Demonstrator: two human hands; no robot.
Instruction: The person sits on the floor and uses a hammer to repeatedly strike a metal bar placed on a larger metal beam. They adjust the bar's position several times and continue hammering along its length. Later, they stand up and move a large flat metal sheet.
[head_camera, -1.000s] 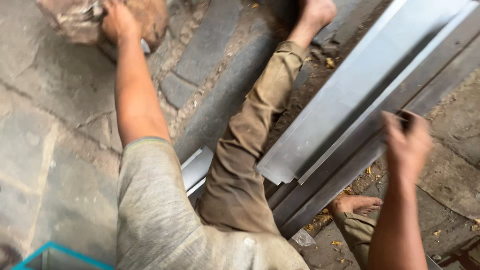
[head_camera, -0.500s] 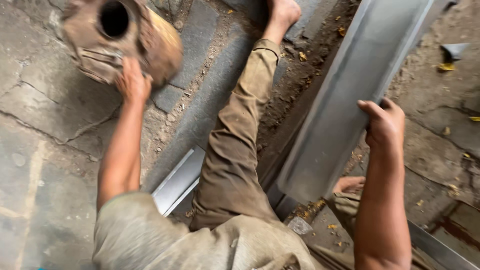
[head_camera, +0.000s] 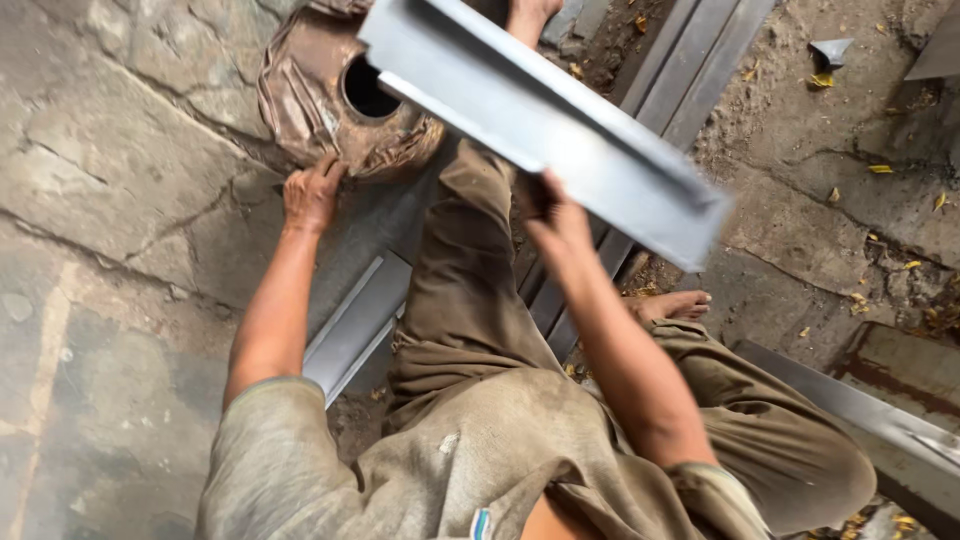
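I sit on the ground with my left leg stretched forward. My right hand (head_camera: 556, 222) grips a long grey metal channel section (head_camera: 540, 120) and holds it lifted, slanting from upper left to lower right over my leg. My left hand (head_camera: 312, 192) rests with spread fingers against the lower edge of a brown wrapped round object with a dark hole (head_camera: 345, 95), which lies on the stone floor. My bare right foot (head_camera: 672, 303) is tucked beside the other metal lengths.
Several more grey metal sections (head_camera: 690, 70) lie on the ground to the upper right, and one (head_camera: 355, 320) lies under my left leg. Another strip (head_camera: 850, 405) runs at the lower right. Cracked stone paving (head_camera: 110, 200) is on the left; dirt and dry leaves on the right.
My right hand has raised the metal section and swung it left across my leg. My left hand has slid down to the lower edge of the brown object.
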